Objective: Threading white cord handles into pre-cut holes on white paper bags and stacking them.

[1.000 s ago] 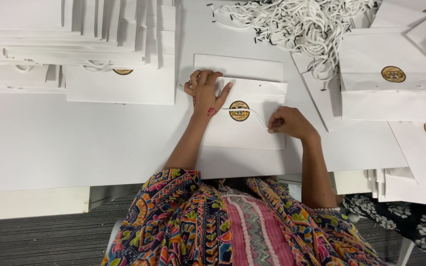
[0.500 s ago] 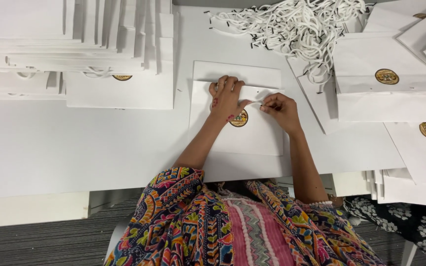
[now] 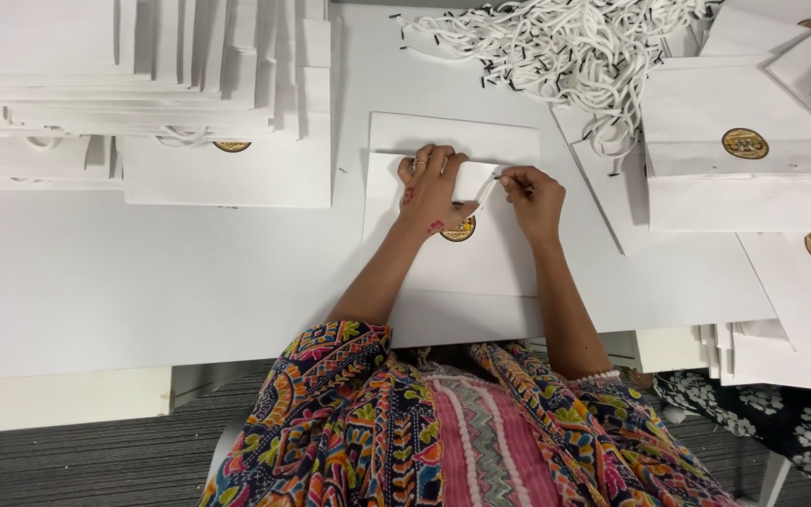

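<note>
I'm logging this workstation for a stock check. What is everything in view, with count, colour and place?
Flat paper bag: one, white with a round gold seal, centre of table, under both hands.
Cord handle: one, white, pinched at the bag's top edge.
Pile of cord handles: count unclear, white with dark tips, top centre.
Stacked bags: many, white, top left.
Loose bags with gold seals: several, white, right side.
Table: one, white.
Floor: grey carpet, bottom left.
Patterned garment: one, multicoloured, bottom centre.
Left hand: pressing the bag's top.
Right hand: pinching the cord.
</note>
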